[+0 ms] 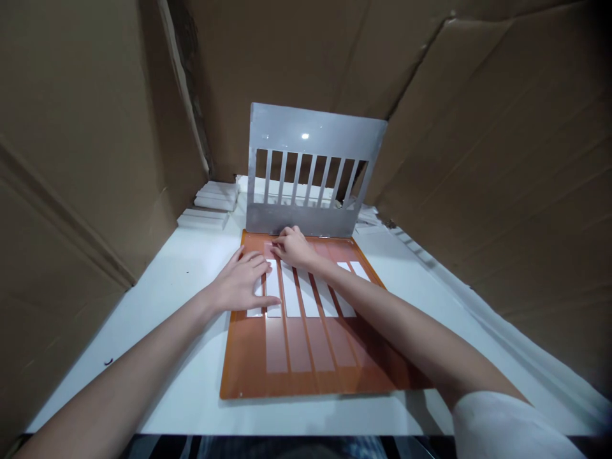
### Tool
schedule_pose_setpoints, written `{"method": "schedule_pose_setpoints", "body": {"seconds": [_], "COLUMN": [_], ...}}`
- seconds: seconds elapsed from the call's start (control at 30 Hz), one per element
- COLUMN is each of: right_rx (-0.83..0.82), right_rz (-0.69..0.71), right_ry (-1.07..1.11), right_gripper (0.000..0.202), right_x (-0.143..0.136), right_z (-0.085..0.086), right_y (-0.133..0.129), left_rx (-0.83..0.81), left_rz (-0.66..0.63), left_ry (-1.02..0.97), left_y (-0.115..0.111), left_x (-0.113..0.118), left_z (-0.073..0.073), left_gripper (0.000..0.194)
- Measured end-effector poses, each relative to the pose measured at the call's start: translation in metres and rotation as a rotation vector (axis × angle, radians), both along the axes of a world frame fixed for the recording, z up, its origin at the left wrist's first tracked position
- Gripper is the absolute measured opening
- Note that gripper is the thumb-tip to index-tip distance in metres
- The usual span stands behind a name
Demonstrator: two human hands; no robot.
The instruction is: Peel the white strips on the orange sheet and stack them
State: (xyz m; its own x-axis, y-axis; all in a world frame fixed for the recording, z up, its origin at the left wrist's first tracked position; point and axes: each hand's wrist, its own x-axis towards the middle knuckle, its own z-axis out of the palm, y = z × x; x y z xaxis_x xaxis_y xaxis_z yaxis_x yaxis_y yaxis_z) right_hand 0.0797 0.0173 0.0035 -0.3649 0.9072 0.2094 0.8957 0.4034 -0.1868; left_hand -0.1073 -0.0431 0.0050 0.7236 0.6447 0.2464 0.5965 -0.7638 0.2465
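Note:
An orange board [243, 357] lies on the white table, with a row of white strips [290, 290] across its middle. Longer, paler bands show above and below some of them. My left hand [241, 280] rests over the board's left side, its thumb and fingers spread across the two leftmost strips. Close by, my right hand [294, 247] is at the board's far edge, fingertips drawn together near the upper end of a pale band. Whatever those fingertips may hold is too small to make out. My right forearm covers part of the strips at the right.
A grey slotted plate [315, 134] stands upright along the board's far edge. White stacks [217, 196] sit at the back left, and more white pieces [368, 217] at the back right. Cardboard walls [502, 146] enclose the white table [191, 376] at the left, back and right.

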Motion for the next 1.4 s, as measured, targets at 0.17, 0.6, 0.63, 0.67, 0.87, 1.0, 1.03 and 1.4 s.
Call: {"method": "schedule_pose_setpoints", "body": {"seconds": [0.17,0.6,0.63,0.67,0.87,1.0,1.03,1.4], "right_rx": [-0.007,-0.06,-0.046,-0.029,-0.024,0.006,0.013,0.083], "right_rz": [-0.01,0.119,0.159,0.2,0.3,0.348,0.368,0.488], "right_ry": [0.088,0.331,0.326,0.318,0.218,0.022,-0.012,-0.115], "right_gripper": [0.017,0.024,0.019,0.016,0.022,0.021,0.021,0.023], "right_x": [-0.003,-0.006,-0.004,-0.003,0.002,0.001,0.001,0.002], "right_z": [0.0,0.006,0.007,0.007,0.007,0.008,0.008,0.002], "right_y": [0.003,-0.026,-0.031,-0.036,-0.06,-0.066,-0.067,-0.07], "left_rx": [0.004,-0.044,-0.047,-0.05,-0.068,-0.089,-0.091,-0.168], "left_rz": [0.002,0.087,0.091,0.093,0.141,0.192,0.192,0.097], "left_ry": [0.007,-0.006,-0.005,-0.005,-0.032,-0.047,-0.051,0.023], "left_y": [0.001,0.001,0.001,0.001,0.001,0.002,0.002,0.004], "left_x": [0.0,-0.001,-0.001,-0.001,0.001,0.002,0.002,-0.001], "left_z": [-0.002,-0.006,-0.006,-0.006,-0.008,-0.012,-0.012,-0.013], "left_gripper": [0.06,0.068,0.067,0.067,0.071,0.077,0.079,0.086]}}
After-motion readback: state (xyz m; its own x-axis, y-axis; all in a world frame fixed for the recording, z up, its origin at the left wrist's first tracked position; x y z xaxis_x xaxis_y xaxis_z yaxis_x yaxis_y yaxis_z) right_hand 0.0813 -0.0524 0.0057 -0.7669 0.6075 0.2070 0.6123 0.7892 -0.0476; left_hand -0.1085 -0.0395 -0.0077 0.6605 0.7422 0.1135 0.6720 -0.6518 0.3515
